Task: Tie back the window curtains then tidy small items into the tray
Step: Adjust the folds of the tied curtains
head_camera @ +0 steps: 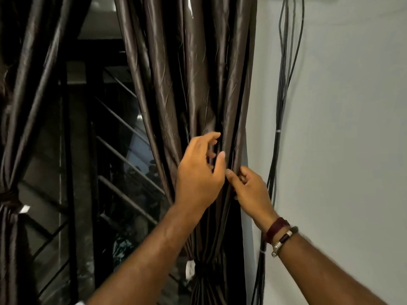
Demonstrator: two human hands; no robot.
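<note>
Looking from the head camera at a dark brown, glossy satin curtain (193, 84) with an embossed wavy pattern, hanging in deep folds beside a pale grey wall (352, 106). Left hand (198, 177) raised against the folds, fingers loosely curved and spread, thumb tip up; touching the cloth, no clear hold visible. Right hand (248, 190) just beside it, fingers curled in, pinching a fold at the curtain's right edge; two dark bracelets (279, 234) on that wrist. Lower down, same curtain gathered tight by a dark fabric tie-back (201, 269), with a small white fitting (190, 268) just left of it. Second matching brown curtain (15, 106) at far left, likewise cinched by a tie (10, 198). Between the two, a dark window with slanted metal bars (123, 155). Bundle of thin black cables (284, 84) running down the wall, near the right hand.
</note>
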